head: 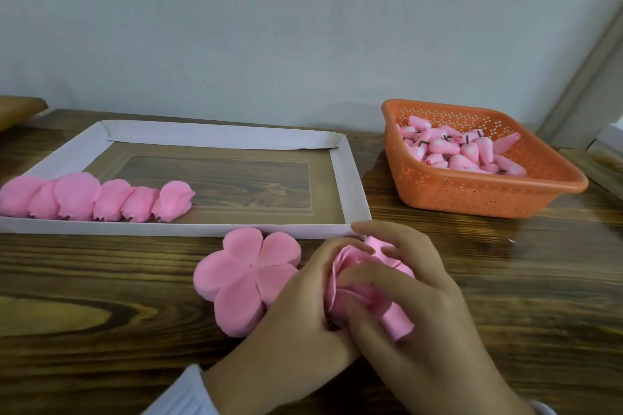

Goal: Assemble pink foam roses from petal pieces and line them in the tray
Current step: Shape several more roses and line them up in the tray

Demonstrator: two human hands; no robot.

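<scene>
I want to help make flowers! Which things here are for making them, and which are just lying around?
For the job: half-made rose gripped by left hand and right hand; petal stack; white tray; finished roses; orange basket; pink buds.

Just lying about: wooden piece at far left; pale object at far right, both cut off.

Both hands meet just in front of the tray's [347, 178] near right corner, closed together around one half-made rose [347, 263]. The left hand [303, 307] comes in from the lower left, palm turned inward, and its curled fingers cup the rose's left side. The right hand [418, 307] lies over the top and right side with its fingers [387, 276] bent across the petals. Its forefinger stretches out nearest the tray corner. A pale sleeve [182, 394] covers the left wrist.
</scene>
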